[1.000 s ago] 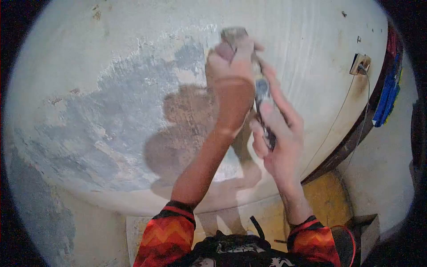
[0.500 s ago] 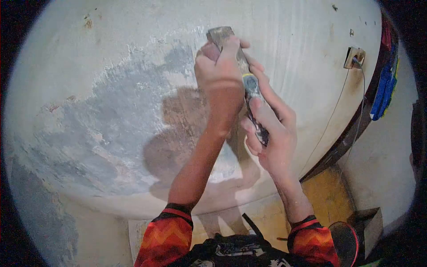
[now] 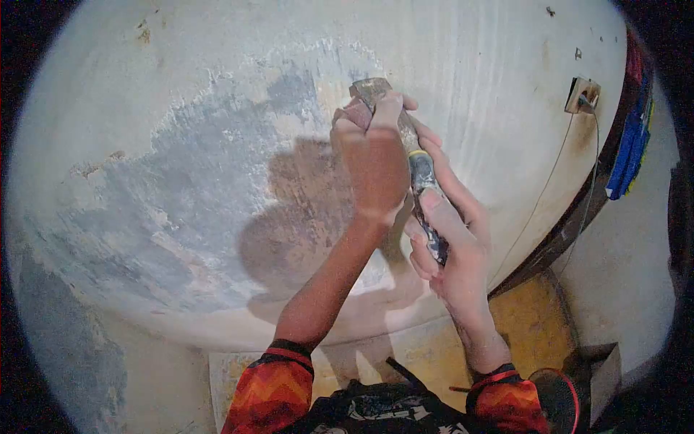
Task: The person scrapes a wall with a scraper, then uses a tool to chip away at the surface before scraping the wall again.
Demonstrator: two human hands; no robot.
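Observation:
A scraper (image 3: 423,173) with a dark, paint-spotted handle and a yellow ring lies slanted against the pale wall (image 3: 477,43). My right hand (image 3: 463,239) is wrapped round its handle, thumb on top. Higher up, my left hand (image 3: 372,152) is closed on the blade part, its thumb pressed along the metal. The blade's broad end sticks out beyond the left fingers, at the upper edge of a rough grey scraped patch (image 3: 217,159). White flaky paint borders that patch.
At the right, a socket (image 3: 582,95) with scorch-like stains has a thin cable hanging from it. Blue cloth (image 3: 627,155) hangs beyond the wall's dark edge. Below lies a yellowish floor (image 3: 531,311), with a grey box-like object (image 3: 606,372) at lower right.
Both hands and the scraper have moved down and slightly right along the wall. The grip of each hand looks the same.

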